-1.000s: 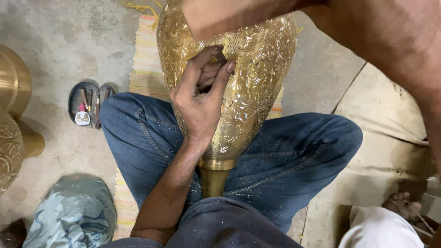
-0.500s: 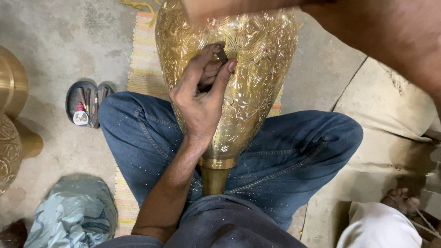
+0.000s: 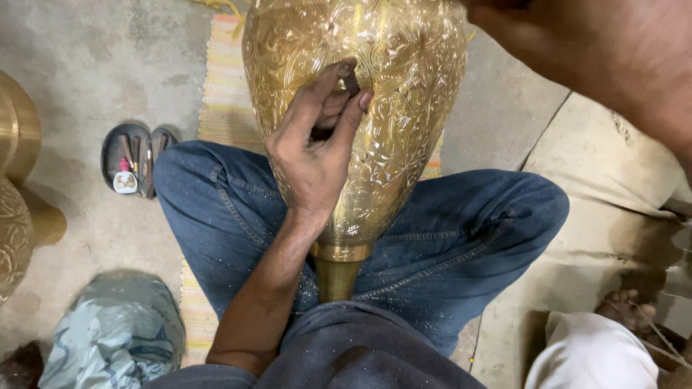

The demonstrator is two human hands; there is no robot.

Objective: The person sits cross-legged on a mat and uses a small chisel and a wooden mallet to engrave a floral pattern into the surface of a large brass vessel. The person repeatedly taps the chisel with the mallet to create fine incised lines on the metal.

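A large engraved brass vase (image 3: 404, 108) lies between my crossed legs in blue jeans (image 3: 461, 238), its narrow neck (image 3: 337, 274) pointing toward my body. My left hand (image 3: 313, 144) rests on the vase's side, fingers closed around a small dark chisel (image 3: 350, 81) whose tip touches the engraved surface. My right arm (image 3: 613, 65) crosses the upper right corner close to the camera; its hand is out of the frame.
A striped woven mat (image 3: 223, 86) lies under the vase on the concrete floor. A small dark tray of tools (image 3: 133, 160) sits to the left. More brass vessels (image 3: 18, 194) stand at the left edge. A crumpled plastic bag (image 3: 115, 335) lies at lower left. Another person's foot (image 3: 627, 310) shows at lower right.
My left hand has shifted slightly up the vase with the chisel. The right arm has moved a little toward the upper right.
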